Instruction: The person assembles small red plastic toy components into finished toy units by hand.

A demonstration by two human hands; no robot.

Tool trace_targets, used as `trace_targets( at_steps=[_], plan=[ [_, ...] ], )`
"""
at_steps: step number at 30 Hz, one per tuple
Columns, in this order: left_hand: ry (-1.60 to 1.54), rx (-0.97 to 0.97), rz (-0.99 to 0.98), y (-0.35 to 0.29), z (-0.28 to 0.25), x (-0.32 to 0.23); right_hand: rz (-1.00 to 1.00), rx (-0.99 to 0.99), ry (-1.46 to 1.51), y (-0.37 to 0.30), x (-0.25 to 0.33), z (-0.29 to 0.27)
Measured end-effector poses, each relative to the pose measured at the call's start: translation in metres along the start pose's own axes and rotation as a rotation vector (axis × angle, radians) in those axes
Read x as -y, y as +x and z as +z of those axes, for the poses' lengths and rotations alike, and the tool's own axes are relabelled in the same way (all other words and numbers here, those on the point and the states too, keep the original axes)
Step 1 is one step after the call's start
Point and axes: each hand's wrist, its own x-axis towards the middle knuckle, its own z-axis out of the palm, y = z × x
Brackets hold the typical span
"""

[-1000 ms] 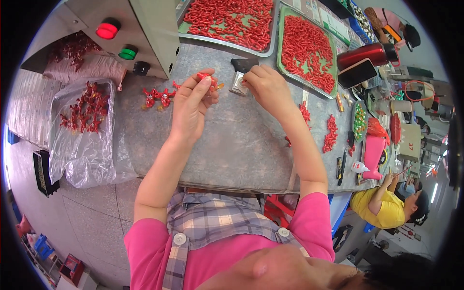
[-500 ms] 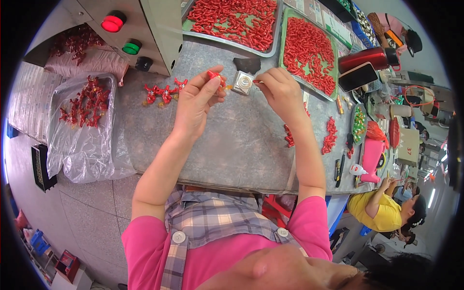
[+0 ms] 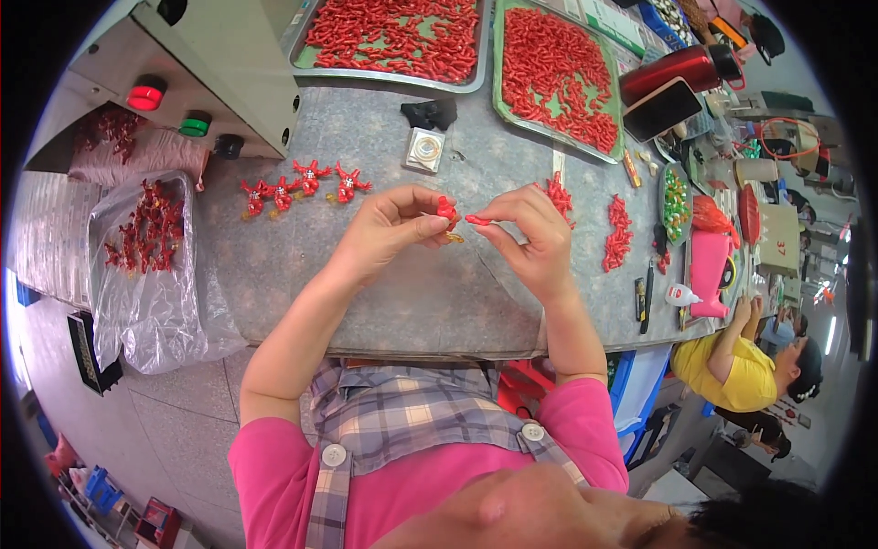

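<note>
At the far left, a tray lined with a clear plastic bag contains a pile of red figures. Behind it stands a grey machine housing fitted with a red button and a green button. To the right, four assembled figures lie in an uneven row on the grey worktop. The left hand grasps a red workpiece between thumb and fingers, above the worktop, near its front edge. Beyond the hand lies a square white box with a round top; a black cloth lies behind it. The right hand pinches a small red part by thumb and forefinger, just beside the workpiece; contact cannot be determined. Farther right, a green-lined tray carries loose red parts. A red cluster lies on the worktop, near two black pens.
</note>
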Motion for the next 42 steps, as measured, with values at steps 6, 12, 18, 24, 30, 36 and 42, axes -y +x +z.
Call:
trace_targets(
  at_steps=[6,12,18,24,30,36,42],
  plan=[
    [0.064,0.048,-0.023,0.002,0.0,0.004,-0.007,0.009,-0.004,-0.004,-0.003,0.001],
    [0.083,0.05,-0.015,0.0,-0.001,0.007,-0.072,0.018,-0.029,-0.004,-0.003,0.004],
    [0.166,0.031,0.027,-0.001,-0.003,0.008,-0.324,0.015,-0.265,-0.006,-0.006,0.001],
    [0.221,0.033,0.005,-0.004,0.001,0.001,-0.542,0.031,-0.427,-0.009,-0.007,-0.004],
    [0.259,0.034,-0.077,-0.004,0.0,0.001,-0.525,0.05,-0.418,-0.013,-0.006,-0.003],
    [0.472,0.09,0.209,-0.004,0.002,0.003,-0.14,0.051,-0.019,-0.018,-0.009,0.002],
    [0.455,0.078,0.138,-0.005,0.001,0.004,-0.132,0.071,-0.014,-0.019,-0.008,0.001]
  ],
)
